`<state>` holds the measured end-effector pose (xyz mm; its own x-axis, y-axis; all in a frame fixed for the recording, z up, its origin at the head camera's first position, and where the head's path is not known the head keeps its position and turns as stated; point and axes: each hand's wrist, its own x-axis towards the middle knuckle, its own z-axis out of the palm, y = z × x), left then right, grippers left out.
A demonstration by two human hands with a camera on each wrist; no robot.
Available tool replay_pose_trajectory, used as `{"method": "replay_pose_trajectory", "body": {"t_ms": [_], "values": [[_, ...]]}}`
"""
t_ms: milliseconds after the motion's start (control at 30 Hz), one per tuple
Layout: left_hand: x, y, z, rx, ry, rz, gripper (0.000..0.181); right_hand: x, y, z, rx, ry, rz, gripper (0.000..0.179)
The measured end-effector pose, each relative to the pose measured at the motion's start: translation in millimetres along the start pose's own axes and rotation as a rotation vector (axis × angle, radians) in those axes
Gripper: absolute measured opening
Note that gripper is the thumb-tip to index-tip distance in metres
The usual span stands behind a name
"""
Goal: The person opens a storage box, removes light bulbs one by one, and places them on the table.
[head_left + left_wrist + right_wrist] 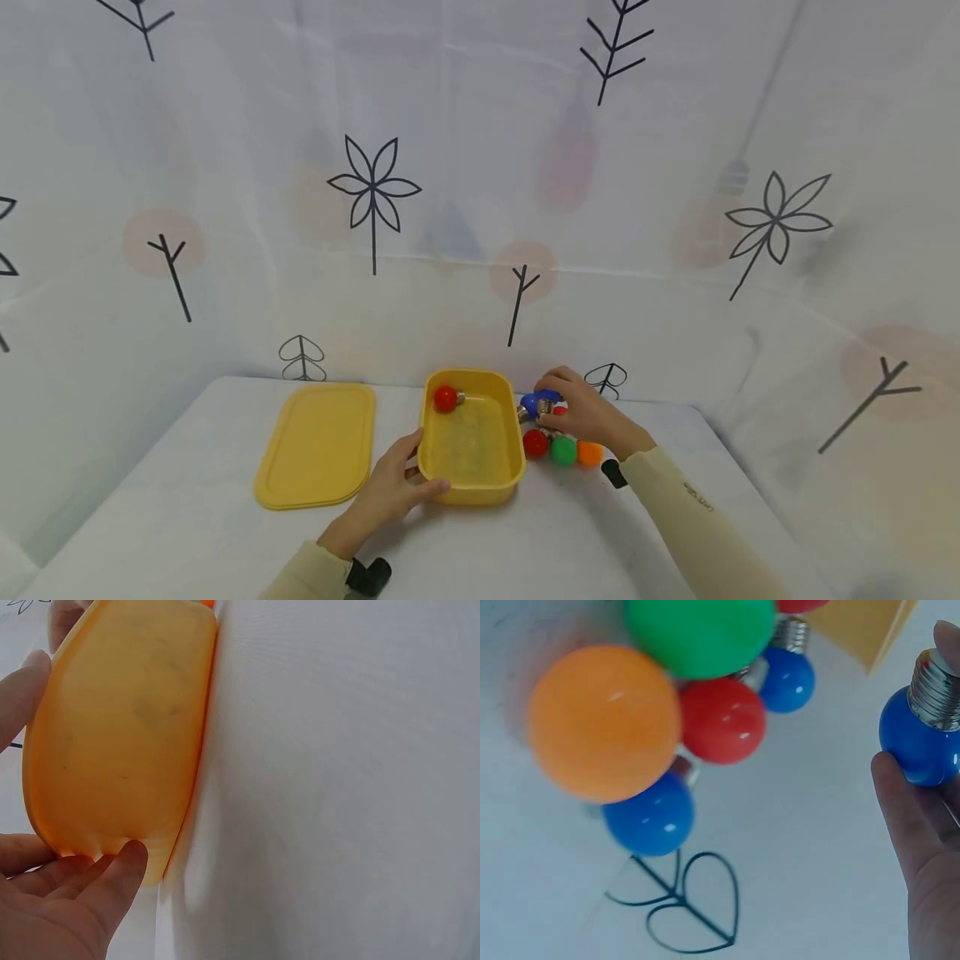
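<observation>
A yellow plastic container (480, 497) stands in the middle of the table, with one red light bulb (445, 398) lying in its far left corner. My left hand (390, 492) holds the container by its near left corner, thumb at the near rim and fingers against the left wall. To the right of the container, my right hand (588, 408) pinches a blue light bulb (904, 735), its metal screw base toward the thumb. That bulb is raised over a group of loose bulbs, among them a red bulb (535, 443), a green bulb (563, 451) and an orange bulb (590, 453).
A flat yellow lid (318, 446) lies on the white table left of the container. Two more blue bulbs, one nearer blue bulb (651, 816) and one by the container, lie in the group. A printed cloth (450, 317) hangs behind the table.
</observation>
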<state>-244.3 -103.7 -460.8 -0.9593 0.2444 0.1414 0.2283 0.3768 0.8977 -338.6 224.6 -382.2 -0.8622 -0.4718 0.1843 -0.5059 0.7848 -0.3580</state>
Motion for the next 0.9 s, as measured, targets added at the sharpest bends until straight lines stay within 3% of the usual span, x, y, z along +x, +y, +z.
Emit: {"method": "replay_pose_trajectory", "body": {"t_ms": [333, 900], "values": [[-0.3, -1.3, -1.0, -0.013, -0.009, 0.01, 0.097, -19.9, 29, 0, -0.005, 0.05, 0.072, 0.043], [0.4, -1.3, -0.2, -0.01, -0.01, 0.005, 0.098, -38.1, 88, -1, 0.012, 0.143, 0.093, 0.045]]}}
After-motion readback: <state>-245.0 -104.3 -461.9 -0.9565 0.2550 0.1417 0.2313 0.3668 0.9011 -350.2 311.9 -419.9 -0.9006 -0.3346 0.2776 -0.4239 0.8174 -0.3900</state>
